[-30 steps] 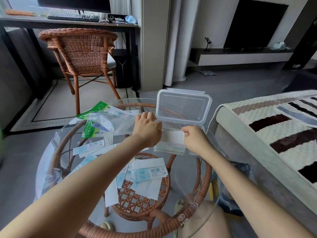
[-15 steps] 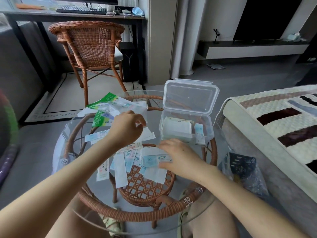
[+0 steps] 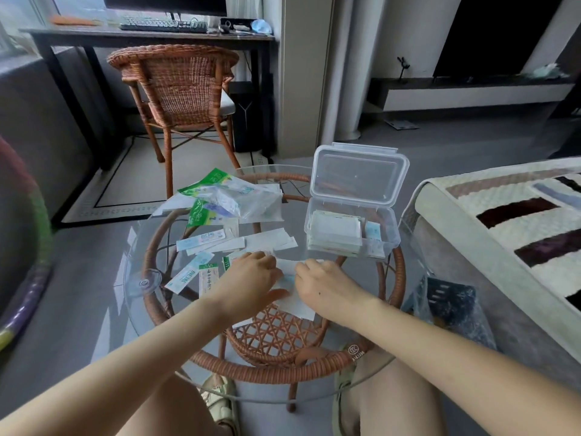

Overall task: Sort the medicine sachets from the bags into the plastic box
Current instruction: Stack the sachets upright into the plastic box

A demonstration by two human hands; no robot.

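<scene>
A blue-striped sachet (image 3: 201, 240) toward the left edge of the glass table (image 3: 138, 256) reads "创口贴". A second sachet (image 3: 184, 277) nearby bears the same. Other print is illegible.

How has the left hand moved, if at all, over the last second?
Yes. The left hand pulled back from the plastic box toward the person, onto loose sachets.
</scene>
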